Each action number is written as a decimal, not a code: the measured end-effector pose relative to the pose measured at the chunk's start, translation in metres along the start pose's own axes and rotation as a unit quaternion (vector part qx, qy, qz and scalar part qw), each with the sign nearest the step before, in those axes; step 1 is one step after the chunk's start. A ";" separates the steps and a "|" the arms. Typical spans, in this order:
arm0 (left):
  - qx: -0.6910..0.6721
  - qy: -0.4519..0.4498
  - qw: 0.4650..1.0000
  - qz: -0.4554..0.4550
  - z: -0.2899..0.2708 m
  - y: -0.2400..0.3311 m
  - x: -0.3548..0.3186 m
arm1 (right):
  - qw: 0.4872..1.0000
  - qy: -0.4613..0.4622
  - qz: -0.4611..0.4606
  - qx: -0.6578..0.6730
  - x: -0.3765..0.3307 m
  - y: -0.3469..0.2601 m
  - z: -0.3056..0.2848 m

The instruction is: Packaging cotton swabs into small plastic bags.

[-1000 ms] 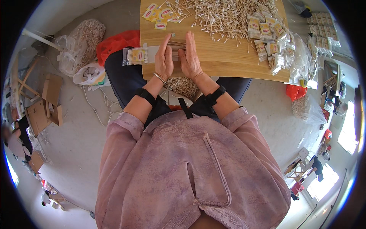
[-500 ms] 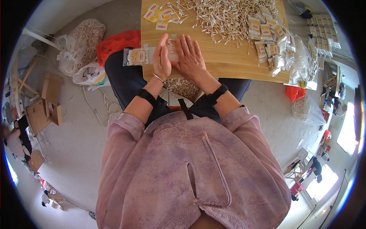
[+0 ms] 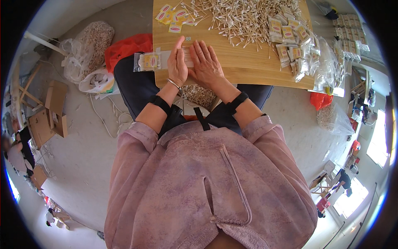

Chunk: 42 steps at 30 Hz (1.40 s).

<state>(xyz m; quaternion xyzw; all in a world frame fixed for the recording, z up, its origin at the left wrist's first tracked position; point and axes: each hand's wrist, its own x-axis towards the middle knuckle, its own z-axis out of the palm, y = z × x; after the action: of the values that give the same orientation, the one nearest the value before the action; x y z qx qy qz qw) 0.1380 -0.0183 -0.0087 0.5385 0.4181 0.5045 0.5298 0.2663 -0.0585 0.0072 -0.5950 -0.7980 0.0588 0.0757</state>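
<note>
Our left hand (image 3: 177, 62) stands on edge and our right hand (image 3: 207, 62) lies flat, fingers spread; between them we press a small bundle of swabs (image 3: 187, 54) on the bench (image 3: 248, 68), neither grip closed around it. A filled packet (image 3: 147, 61) lies just left, at the bench edge. Loose swabs (image 3: 236, 18) pile beyond, with more packets (image 3: 290, 41) to the right.
</note>
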 end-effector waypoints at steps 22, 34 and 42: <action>0.054 0.043 0.997 0.024 -0.002 0.007 -0.005 | 0.962 0.128 0.054 0.234 0.011 -0.010 0.008; 0.127 -0.018 0.992 -0.017 -0.001 0.011 -0.011 | 0.906 0.233 0.351 0.051 0.012 0.047 -0.009; 0.115 0.003 0.992 0.056 -0.001 0.006 -0.009 | 0.908 0.213 0.352 0.074 0.016 0.066 0.005</action>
<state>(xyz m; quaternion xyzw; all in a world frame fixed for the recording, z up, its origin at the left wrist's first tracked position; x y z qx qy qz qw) 0.1348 -0.0277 -0.0040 0.6167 0.4446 0.4835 0.4339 0.3226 -0.0240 -0.0088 -0.8283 -0.4950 0.0127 0.2621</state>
